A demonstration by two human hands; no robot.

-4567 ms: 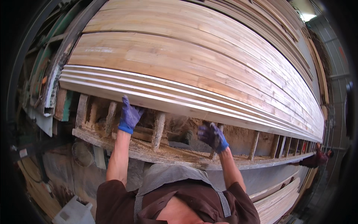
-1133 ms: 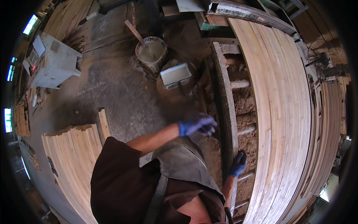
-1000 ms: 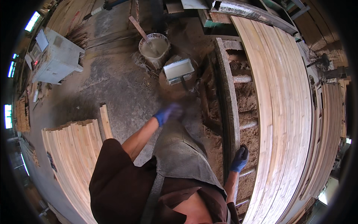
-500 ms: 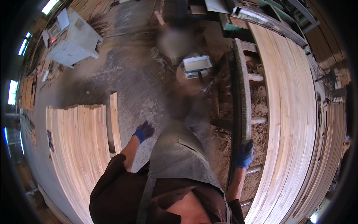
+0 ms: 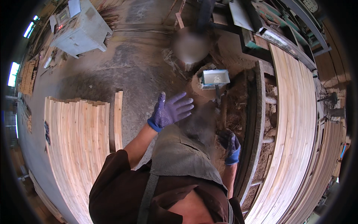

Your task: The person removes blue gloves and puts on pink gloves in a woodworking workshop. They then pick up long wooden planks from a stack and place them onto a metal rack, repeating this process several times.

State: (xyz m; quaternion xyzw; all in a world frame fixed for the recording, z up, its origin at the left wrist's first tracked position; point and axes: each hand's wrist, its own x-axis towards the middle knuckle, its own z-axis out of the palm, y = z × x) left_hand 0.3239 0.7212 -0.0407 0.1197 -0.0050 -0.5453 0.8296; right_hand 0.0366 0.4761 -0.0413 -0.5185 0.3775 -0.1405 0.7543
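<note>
My left hand, in a purple glove with a blue cuff, is raised in front of the grey apron. Its fingers are spread and nothing is in them. My right hand, gloved alike, hangs between the apron and the long metal rail of a roller frame. Its fingers look loosely parted and partly shadowed, with no held thing visible. Beyond both hands a shallow white tray with a little pale material in it rests on a round support. Right of the rail lie long pale boards side by side.
A stack of pale wooden strips stands at left, with a separate strip beside it. At the far left is a grey machine cabinet. Green-and-grey machinery fills the far right. More stacked boards lie along the right edge.
My left hand has risen and moved right, its fingers spreading. My right hand has left the metal rail and shifted left and slightly away from me. The view has turned a little.
</note>
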